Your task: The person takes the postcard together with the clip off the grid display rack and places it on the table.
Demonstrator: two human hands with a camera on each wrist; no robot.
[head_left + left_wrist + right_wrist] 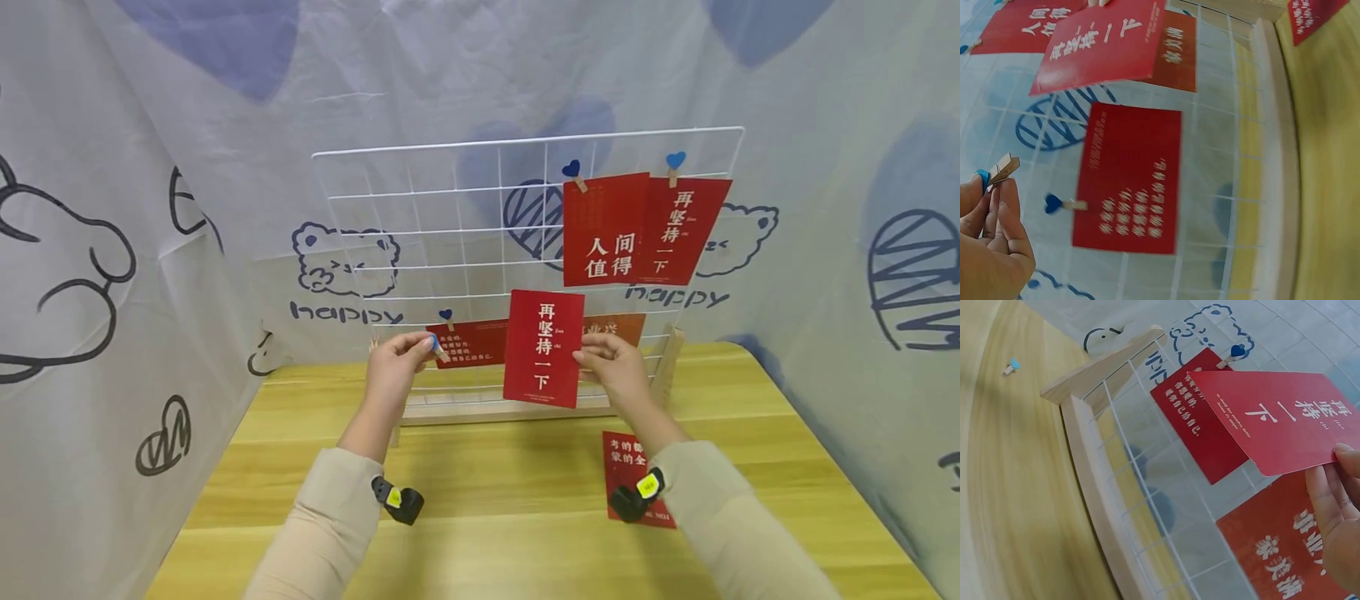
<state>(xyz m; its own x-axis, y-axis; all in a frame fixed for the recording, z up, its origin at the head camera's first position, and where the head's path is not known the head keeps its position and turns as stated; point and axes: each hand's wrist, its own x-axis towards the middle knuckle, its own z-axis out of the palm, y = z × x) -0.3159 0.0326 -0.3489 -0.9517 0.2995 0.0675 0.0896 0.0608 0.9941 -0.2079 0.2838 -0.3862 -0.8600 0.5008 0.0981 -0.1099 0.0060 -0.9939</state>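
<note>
The left hand [395, 358] pinches a small wooden clothespin [437, 347] with a blue tip, held in front of the white wire grid [420, 217], low on its left half. To the right, the right hand [613, 367] grips a red card [543, 348] by its right edge, upright before the grid's lower middle. Another red card [626, 467] lies on the counter [487, 500] below the grid.

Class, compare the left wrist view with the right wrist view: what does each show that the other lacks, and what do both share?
Only the left wrist view shows the left hand pinching a small wooden clothespin. Only the right wrist view shows the right hand holding the red card with white characters, plus a loose blue-tipped peg on the yellow wooden table. Both show the white wire grid and that card.
</note>
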